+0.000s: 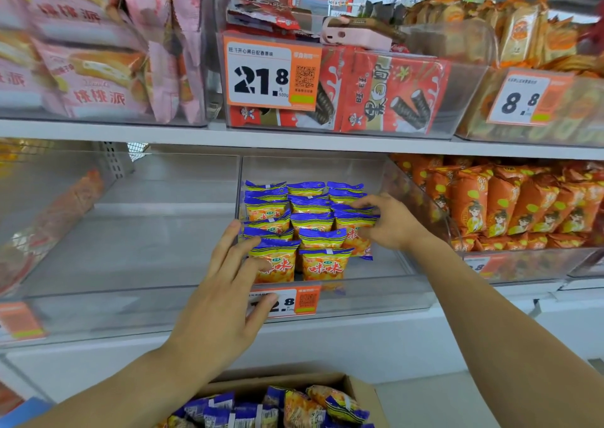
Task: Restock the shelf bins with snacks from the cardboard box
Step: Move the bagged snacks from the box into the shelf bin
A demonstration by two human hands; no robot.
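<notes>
Clear-plastic shelf bin (327,300) on the lower shelf, part-filled with upright blue-and-yellow snack packets (307,221) in three columns running near to far. Right hand (389,221) reaches in from the right and pinches the top edge of the near packet in the right-hand column (354,225) between thumb and curled fingers; that packet's long axis stands roughly vertical, tilted slightly. Left hand (225,290) lies over the bin's front rim, fingers straight and spread, fingertips resting against the front packet of the left-hand column (277,264); it grips nothing. Remaining stock lies in the cardboard box (356,391) below, near the viewer, directly under the left forearm. Judgement: the right-hand packet is being squared into its row; the left hand, nearer the box, is better placed for the next pick. Neighbouring bins hold orange packets (510,198) to the right.
</notes>
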